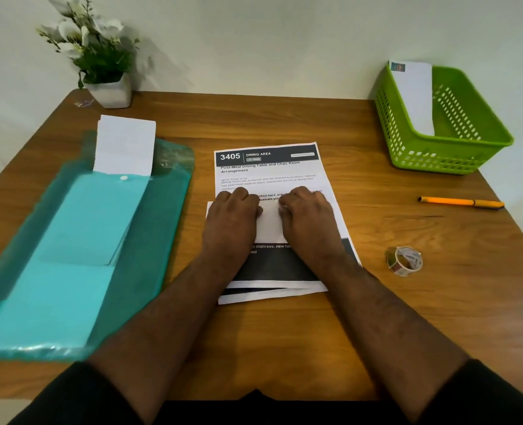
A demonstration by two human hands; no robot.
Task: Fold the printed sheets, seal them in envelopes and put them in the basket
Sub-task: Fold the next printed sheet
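A printed sheet [269, 174] headed "3405 Dining Area" lies in the middle of the wooden table, on top of other printed sheets [272, 291]. Its near part is folded up, so the white back shows between my hands. My left hand [234, 214] and my right hand [307, 214] sit side by side on that flap, fingers curled over its far edge and holding it down. The green basket [447, 156] stands at the back right with one white envelope [413, 96] leaning inside it. More white envelopes [125, 145] stick out of a teal plastic pouch [159, 240] on the left.
An orange pen [462, 202] lies to the right of the sheets. Nearer to me on the right sits a small roll of tape [404, 260]. A potted plant [110, 90] stands at the back left corner, against the wall.
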